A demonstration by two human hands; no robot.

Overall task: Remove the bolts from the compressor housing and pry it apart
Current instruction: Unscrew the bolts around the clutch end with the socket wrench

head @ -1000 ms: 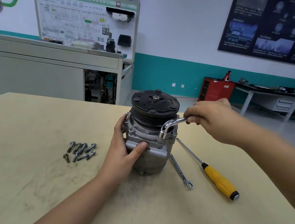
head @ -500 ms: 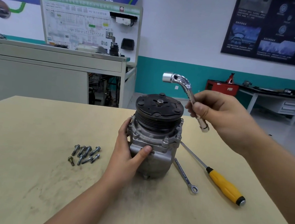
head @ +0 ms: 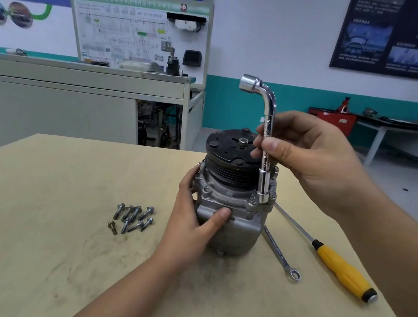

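On the left of the table lies a little pile of loose bolts. They are already out, and they have not moved.

Next comes the left hand. It holds the side of the compressor housing, with the thumb pressed on the front and the fingers curled round the back. It holds on just as it did a second ago. The housing stands up near the middle of the table, with its black wheel on top.

The big change is the bent wrench. A second ago its short end sat on a bolt at the front right of the rim, and the long part stuck out sideways. Then it was lifted up into the air and turned over. Now the long part stands straight up, and its bottom end sits down on that same spot on the rim. The bolt head is hidden inside the end, so I cannot see it.

The right hand pinches the long part between thumb and fingers. I think the bolt is already loose, and now it can be spun out fast.

Further right, a thin spanner and a yellow screwdriver lie on the table. They wait for the prying, which has not begun.
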